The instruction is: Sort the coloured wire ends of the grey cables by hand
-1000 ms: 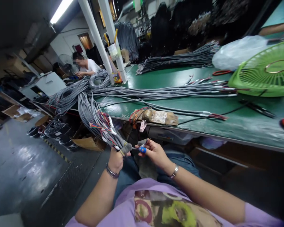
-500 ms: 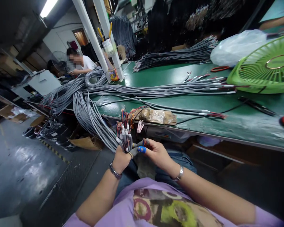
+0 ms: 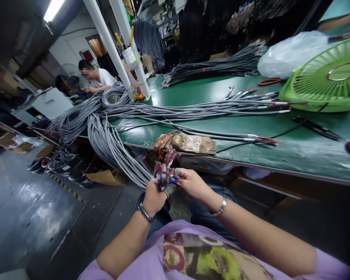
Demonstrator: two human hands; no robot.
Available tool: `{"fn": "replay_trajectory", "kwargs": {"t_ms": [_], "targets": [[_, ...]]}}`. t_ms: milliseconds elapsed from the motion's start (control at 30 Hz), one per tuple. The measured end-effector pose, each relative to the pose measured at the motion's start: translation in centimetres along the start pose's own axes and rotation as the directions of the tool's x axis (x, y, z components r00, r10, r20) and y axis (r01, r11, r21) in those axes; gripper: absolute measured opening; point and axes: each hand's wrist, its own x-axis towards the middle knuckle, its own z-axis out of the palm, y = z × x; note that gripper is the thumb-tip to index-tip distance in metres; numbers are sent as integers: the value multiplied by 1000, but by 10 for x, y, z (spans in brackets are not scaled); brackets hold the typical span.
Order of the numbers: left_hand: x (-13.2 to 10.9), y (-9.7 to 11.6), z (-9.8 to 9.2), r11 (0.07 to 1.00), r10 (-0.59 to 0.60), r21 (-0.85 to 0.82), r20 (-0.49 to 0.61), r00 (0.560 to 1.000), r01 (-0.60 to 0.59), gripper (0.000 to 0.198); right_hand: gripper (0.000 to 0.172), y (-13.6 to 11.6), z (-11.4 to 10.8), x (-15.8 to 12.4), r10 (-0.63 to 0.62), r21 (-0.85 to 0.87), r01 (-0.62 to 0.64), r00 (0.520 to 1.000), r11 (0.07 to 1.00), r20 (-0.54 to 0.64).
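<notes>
My left hand (image 3: 154, 197) is closed around a bundle of grey cables (image 3: 123, 162) just behind their ends, below the table edge. Stripped red, dark and blue wire ends (image 3: 164, 171) fan upward out of that grip. My right hand (image 3: 196, 187) is pinched at the right side of these ends, its fingertips among the thin coloured wires. A blue wrap shows at a fingertip, partly covered by the wires. From my left hand the cables run up to a large grey coil (image 3: 76, 116) on the table.
On the green table (image 3: 297, 151) lie more grey cables (image 3: 192, 110), a taped cardboard piece (image 3: 196, 144), black pliers or cutters (image 3: 317, 128) and a green fan (image 3: 326, 77). A white post (image 3: 106, 46) rises behind. A person (image 3: 100, 77) sits at the far left.
The wire ends in my left hand have tipped toward the right and swung closer to my right hand. Both hands have shifted slightly. The pink clip at the table edge is no longer visible.
</notes>
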Motion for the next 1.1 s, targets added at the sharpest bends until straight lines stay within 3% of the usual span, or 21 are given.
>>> {"fn": "replay_trajectory", "kwargs": {"t_ms": [167,467,600,867,1100], "targets": [[2,-11,-9,996,-55,-71,-135,989,46,14,36,11,-1,1,71,129,-61,994,990,-77],[4,-17,-6,992,-103,-90,-126,987,93,25,34,10,12,13,55,172,-56,998,984,7],[7,-17,-6,983,-153,-127,-138,978,136,20,31,11,10,15,62,218,-65,998,974,18],[8,-21,-9,973,-206,-136,-150,967,186,20,29,27,8,15,303,439,-250,952,863,-53],[10,-18,-2,975,-190,-137,-98,977,176,22,30,21,8,17,137,265,-127,990,956,-20]]}}
